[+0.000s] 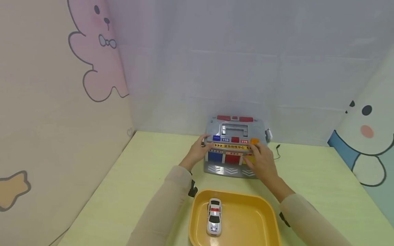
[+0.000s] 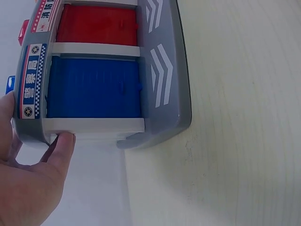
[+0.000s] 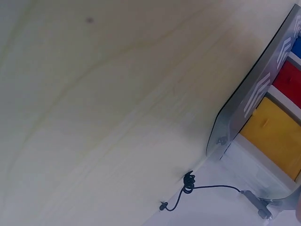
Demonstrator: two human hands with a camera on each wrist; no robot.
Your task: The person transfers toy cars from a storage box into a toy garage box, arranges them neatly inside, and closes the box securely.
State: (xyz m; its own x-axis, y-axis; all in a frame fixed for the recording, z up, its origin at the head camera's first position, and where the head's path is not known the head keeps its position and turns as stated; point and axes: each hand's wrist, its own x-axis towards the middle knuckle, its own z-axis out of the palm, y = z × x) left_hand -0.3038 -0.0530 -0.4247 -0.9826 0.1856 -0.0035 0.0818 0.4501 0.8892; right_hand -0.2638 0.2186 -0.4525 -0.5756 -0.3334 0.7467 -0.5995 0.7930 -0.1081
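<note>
A grey toy garage (image 1: 235,172) with blue, red and yellow doors stands at the back of the table. Its blue door (image 2: 96,89) and red door fill much of the left wrist view. My left hand (image 2: 33,183) grips the garage's left upper corner, with fingers at the roof and the thumb on the side. My right hand (image 1: 264,163) holds the right part of the roof edge, above the yellow door (image 3: 273,134). Only a sliver of that hand shows in the right wrist view. In front lies a yellow tray (image 1: 234,196), holding a white toy police car (image 1: 214,218) on its left.
A thin black cable (image 3: 216,186) runs from a grey piece (image 3: 257,203) at the garage's right side; it is coiled partway. Behind the garage rises a pale wall sheet (image 1: 234,82). The pale table (image 1: 147,164) extends on both sides.
</note>
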